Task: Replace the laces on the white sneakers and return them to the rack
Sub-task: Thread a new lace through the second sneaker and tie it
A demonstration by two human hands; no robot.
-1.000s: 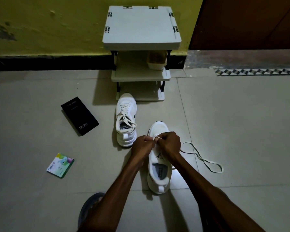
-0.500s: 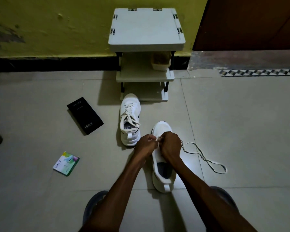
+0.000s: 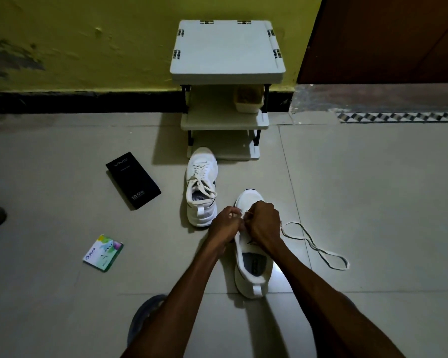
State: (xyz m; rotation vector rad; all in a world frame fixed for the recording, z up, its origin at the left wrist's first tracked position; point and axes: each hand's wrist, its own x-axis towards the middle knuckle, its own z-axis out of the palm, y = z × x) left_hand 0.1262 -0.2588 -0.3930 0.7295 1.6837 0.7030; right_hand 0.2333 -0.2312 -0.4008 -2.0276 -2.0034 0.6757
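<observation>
Near sneaker (image 3: 254,270) on floor, toe toward rack (image 3: 226,50). Left hand (image 3: 226,222) and right hand (image 3: 264,223) meet above its forepart, fingers curled, both pinching the lace (image 3: 316,244) between them. The lace's slack loops on the floor, right of the right hand. Laced sneaker (image 3: 201,187) stands just beyond the left hand.

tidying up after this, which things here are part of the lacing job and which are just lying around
Part of the job: near sneaker, far sneaker, lace pinched by left hand and right hand, rack.

Just lying about: black phone box, Odonil packet, tub on the rack's middle shelf.
</observation>
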